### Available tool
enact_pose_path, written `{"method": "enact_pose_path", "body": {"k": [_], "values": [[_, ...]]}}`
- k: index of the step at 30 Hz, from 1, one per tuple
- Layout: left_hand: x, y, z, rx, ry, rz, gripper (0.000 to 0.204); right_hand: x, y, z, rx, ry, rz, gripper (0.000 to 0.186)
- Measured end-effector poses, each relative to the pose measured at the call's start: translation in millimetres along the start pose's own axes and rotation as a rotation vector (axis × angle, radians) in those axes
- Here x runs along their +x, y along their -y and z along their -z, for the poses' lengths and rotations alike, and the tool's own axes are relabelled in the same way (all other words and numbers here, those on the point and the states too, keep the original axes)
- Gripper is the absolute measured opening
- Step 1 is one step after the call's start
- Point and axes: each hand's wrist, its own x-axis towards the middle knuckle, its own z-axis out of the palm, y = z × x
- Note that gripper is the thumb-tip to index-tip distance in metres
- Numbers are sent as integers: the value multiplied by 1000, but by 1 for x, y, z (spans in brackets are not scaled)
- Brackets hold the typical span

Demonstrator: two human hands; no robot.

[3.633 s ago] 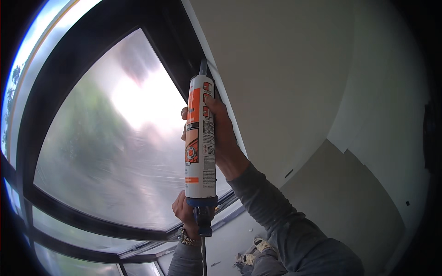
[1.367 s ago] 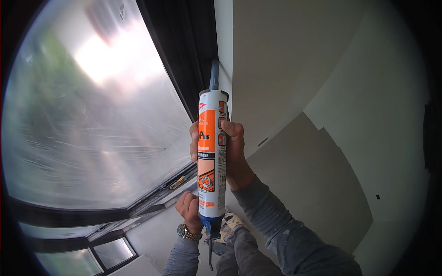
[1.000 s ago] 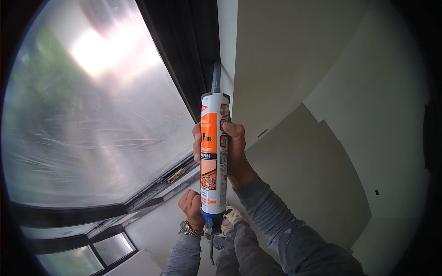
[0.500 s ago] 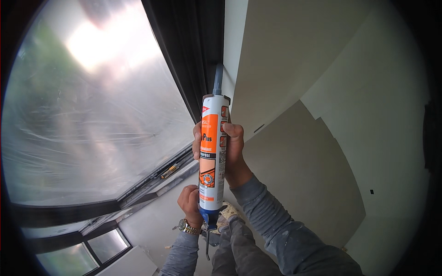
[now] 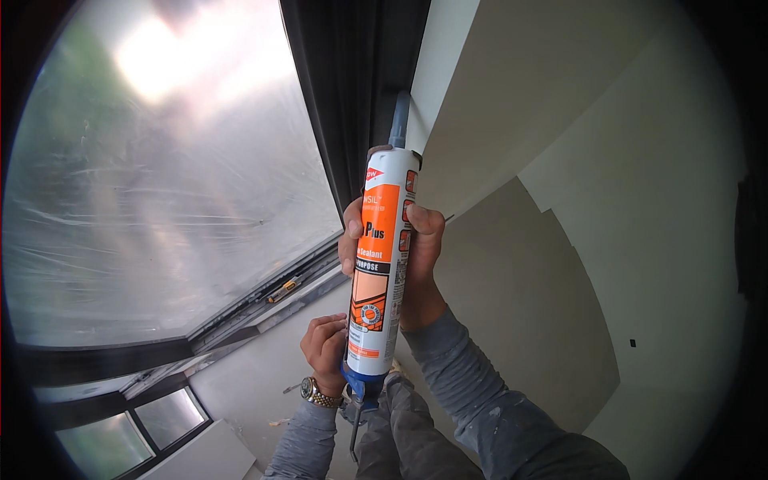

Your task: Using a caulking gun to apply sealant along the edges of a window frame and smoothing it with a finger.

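A caulking gun [image 5: 364,386] with a blue rear end and a rod trailing below it carries a white and orange sealant cartridge [image 5: 376,264]. My right hand [image 5: 426,248] is wrapped round the cartridge from beneath, thumb on its right side and fingertips on its left. Lower down, my left hand [image 5: 324,348], with a watch on the wrist, is closed at the gun's rear; the handle is hidden behind the cartridge. The grey nozzle [image 5: 399,120] points up along the join between the black window frame [image 5: 352,80] and the white wall edge [image 5: 440,64]. Whether its tip touches, I cannot tell.
Plastic film covers the large window [image 5: 176,200] on the left. A yellow utility knife [image 5: 284,289] lies on the window sill [image 5: 240,320]. A pale wall [image 5: 528,80] stands to the right. Below are my legs [image 5: 392,432] and a smaller window [image 5: 136,432].
The caulking gun and both hands have shifted slightly, the nozzle now higher and further right in the picture. The view has also shifted a little. Both hands keep their hold.
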Motion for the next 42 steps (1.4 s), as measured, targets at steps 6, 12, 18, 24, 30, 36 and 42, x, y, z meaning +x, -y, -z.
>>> {"method": "enact_pose_path", "body": {"k": [6, 12, 18, 24, 30, 36, 42], "values": [[-3, 14, -14, -2, -1, -10, 26, 2, 1, 14, -69, 6, 4, 56], [-20, 28, -26, 22, 17, 3, 24, 0, -1, 32, -88, -3, -44, 57], [-42, 47, -39, 50, 44, 43, 20, -8, -7, 56, -219, -64, -85, 58], [-50, 70, -46, 50, 57, 68, 19, -7, -13, 69, -335, -107, -131, 62], [-75, 77, -65, 37, 78, 111, 17, -21, -13, 94, -354, -148, -144, 60], [-95, 101, -81, 48, 88, 81, 19, -29, -17, 123, -358, -162, -176, 69], [-107, 126, -93, 50, 116, 100, 23, -22, -29, 143, -394, -190, -179, 72]]}}
